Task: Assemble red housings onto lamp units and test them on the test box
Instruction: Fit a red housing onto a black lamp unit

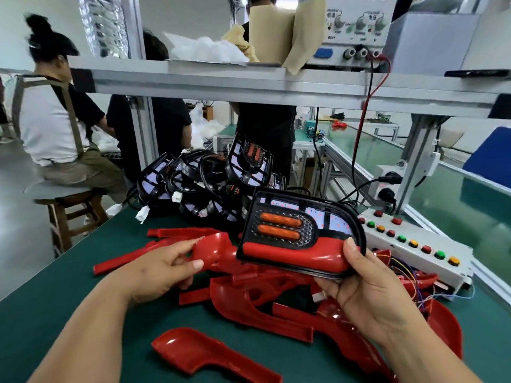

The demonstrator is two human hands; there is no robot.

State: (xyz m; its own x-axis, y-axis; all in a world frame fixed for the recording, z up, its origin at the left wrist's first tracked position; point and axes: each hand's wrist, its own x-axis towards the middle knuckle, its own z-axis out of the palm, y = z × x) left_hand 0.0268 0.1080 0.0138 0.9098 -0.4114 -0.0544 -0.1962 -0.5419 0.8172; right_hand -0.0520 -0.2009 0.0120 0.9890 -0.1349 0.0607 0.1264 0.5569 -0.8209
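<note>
My right hand (367, 288) grips a black lamp unit (293, 230) by its lower right edge, tilted up toward me. Two orange bars show on its face, small red lights glow behind its panel, and a red housing (293, 257) lies along its lower edge. My left hand (163, 269) pinches the rounded end of a loose red housing (214, 251) just left of the lamp. Several more red housings (249, 305) lie heaped on the green mat (69, 313). The white test box (414, 244), with red, green and yellow buttons, sits to the right.
A pile of black lamp units (210, 183) with white connectors stands behind the housings. Loose coloured wires (406, 275) run from the test box. An aluminium shelf (249, 84) overhead carries a power supply (356, 31). Seated people (55, 111) work at the left; a conveyor (456, 194) runs at right.
</note>
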